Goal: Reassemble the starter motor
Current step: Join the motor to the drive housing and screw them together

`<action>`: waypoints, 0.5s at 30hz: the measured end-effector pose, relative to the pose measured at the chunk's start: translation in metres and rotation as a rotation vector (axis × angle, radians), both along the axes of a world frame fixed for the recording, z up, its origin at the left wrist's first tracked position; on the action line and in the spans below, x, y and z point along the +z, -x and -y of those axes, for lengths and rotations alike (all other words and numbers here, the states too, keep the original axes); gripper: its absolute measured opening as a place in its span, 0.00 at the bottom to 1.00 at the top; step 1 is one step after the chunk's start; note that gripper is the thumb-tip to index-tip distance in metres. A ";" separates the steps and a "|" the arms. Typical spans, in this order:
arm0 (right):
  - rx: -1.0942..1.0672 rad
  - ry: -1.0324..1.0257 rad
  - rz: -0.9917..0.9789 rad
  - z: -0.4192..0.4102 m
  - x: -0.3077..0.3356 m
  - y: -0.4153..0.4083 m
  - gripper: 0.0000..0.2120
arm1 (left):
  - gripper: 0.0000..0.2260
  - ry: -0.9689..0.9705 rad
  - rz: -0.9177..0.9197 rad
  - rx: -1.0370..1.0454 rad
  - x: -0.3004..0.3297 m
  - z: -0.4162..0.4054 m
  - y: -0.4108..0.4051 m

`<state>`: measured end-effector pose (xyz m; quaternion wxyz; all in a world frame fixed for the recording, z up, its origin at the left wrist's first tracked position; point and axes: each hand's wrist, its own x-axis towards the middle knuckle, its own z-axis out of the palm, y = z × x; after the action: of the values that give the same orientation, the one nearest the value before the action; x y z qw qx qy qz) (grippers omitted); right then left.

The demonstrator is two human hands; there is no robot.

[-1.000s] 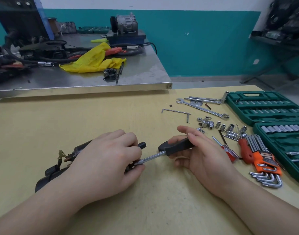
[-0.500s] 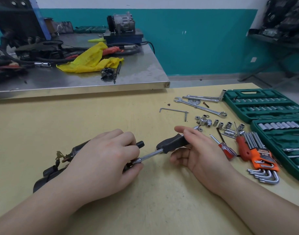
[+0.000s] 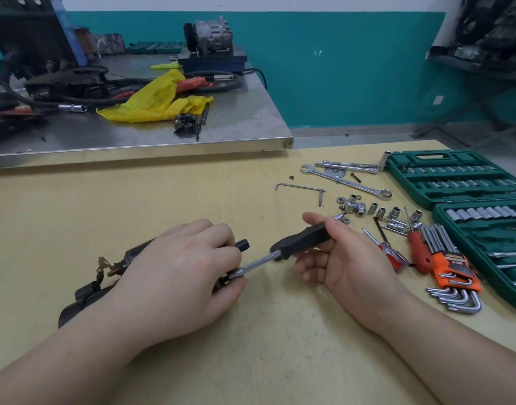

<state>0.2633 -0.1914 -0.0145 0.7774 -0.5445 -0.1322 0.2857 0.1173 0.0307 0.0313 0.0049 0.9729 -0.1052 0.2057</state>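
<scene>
The dark starter motor (image 3: 90,290) lies on its side on the yellow table (image 3: 169,197), mostly covered by my left hand (image 3: 180,273), which grips its right end. A nut driver (image 3: 292,244) with a black handle and a chrome shaft points down-left, and its socket tip (image 3: 236,272) meets the motor's end by my left thumb. My right hand (image 3: 341,258) holds the black handle between thumb and fingers, palm turned up. The fastener under the socket is hidden.
Loose sockets (image 3: 368,210), a spanner (image 3: 347,182), an L-shaped key (image 3: 303,190), red screwdrivers (image 3: 397,255) and an orange hex key set (image 3: 452,273) lie right of my right hand. Two green socket cases (image 3: 467,185) sit at the right edge. A steel bench (image 3: 140,133) stands behind.
My right hand has shifted its hold on the driver handle slightly. The left hand and the motor stay where they were.
</scene>
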 end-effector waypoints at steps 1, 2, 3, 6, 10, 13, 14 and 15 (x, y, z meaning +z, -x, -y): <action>0.015 -0.027 -0.009 0.001 0.000 0.000 0.19 | 0.16 0.002 0.003 -0.002 0.000 0.000 0.000; 0.028 -0.045 -0.007 0.001 0.000 -0.001 0.18 | 0.16 0.003 0.003 -0.005 0.000 0.000 0.000; 0.035 -0.050 0.003 0.002 -0.001 -0.001 0.17 | 0.16 0.003 0.003 -0.007 -0.001 0.000 0.000; 0.020 -0.022 0.030 0.001 -0.002 -0.001 0.17 | 0.16 0.000 0.004 -0.007 0.000 0.000 0.000; -0.046 0.034 0.043 -0.003 0.001 0.001 0.17 | 0.16 0.015 0.000 -0.011 0.000 0.000 0.001; -0.051 -0.022 0.034 -0.001 -0.003 0.000 0.16 | 0.16 0.015 0.013 -0.011 0.000 0.000 0.000; -0.032 -0.055 0.026 0.001 -0.003 0.000 0.16 | 0.16 0.014 0.016 -0.011 0.000 0.000 0.000; -0.012 -0.077 0.017 0.002 -0.003 -0.001 0.16 | 0.16 0.013 0.016 -0.012 0.000 0.000 0.000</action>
<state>0.2641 -0.1934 -0.0173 0.7984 -0.5173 -0.1463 0.2713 0.1170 0.0304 0.0314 0.0118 0.9705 -0.1098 0.2144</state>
